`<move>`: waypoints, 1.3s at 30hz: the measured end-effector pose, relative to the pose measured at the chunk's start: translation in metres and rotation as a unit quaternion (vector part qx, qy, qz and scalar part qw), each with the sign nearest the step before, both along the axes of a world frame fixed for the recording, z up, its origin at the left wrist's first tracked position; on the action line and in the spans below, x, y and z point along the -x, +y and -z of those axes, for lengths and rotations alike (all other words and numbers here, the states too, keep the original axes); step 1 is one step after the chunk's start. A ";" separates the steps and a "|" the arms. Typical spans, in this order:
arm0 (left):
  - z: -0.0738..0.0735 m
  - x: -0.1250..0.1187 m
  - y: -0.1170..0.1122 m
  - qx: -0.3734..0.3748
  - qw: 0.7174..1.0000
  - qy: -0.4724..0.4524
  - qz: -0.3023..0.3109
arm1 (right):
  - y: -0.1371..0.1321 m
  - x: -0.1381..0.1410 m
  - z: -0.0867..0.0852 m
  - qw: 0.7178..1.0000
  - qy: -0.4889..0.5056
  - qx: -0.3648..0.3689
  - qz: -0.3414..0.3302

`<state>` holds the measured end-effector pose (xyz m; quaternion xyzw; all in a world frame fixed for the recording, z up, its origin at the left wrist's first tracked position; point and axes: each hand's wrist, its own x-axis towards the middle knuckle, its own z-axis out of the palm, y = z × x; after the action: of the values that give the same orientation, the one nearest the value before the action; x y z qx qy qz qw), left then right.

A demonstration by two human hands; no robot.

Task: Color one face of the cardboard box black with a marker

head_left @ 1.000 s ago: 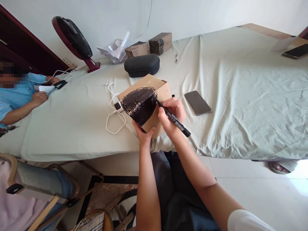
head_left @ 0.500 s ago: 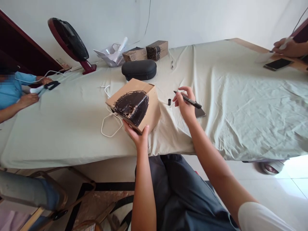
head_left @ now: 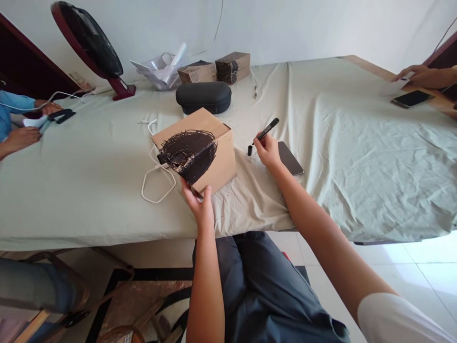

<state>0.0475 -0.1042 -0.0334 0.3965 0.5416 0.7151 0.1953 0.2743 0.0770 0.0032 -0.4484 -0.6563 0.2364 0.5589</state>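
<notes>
With my left hand (head_left: 200,202) I grip the near lower edge of a brown cardboard box (head_left: 219,159), which is tilted above the cloth. A large scribbled black patch (head_left: 194,152) covers one corner, where the cardboard looks torn. My right hand (head_left: 267,150) holds a black marker (head_left: 267,128) between its fingers, its tip pointing down and its back end up to the right. Just left of that tip a small black cap (head_left: 250,150) stands on the cloth. A dark flat phone or tablet (head_left: 291,159) lies beside my right wrist.
Behind the box lie a black zip case (head_left: 203,96) and two cardboard boxes (head_left: 233,66). A fan (head_left: 89,40) and a plastic basket (head_left: 162,78) stand at the back left. A white cable (head_left: 159,197) loops left of the box. Other people's hands (head_left: 23,139) show at both sides.
My right hand has turned the marker from lying nearly level to tip down, bringing it near the cap. The view has shifted slightly; the box stays in my left hand.
</notes>
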 end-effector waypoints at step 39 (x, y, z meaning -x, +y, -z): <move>0.009 0.004 -0.001 0.020 0.998 0.059 -0.010 | -0.003 0.017 0.011 0.974 -0.189 0.114 0.054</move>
<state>0.0432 -0.1049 -0.0421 0.4281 0.5705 0.6816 0.1635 0.2576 0.0739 -0.0081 -0.5804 -0.6936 0.1898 0.3822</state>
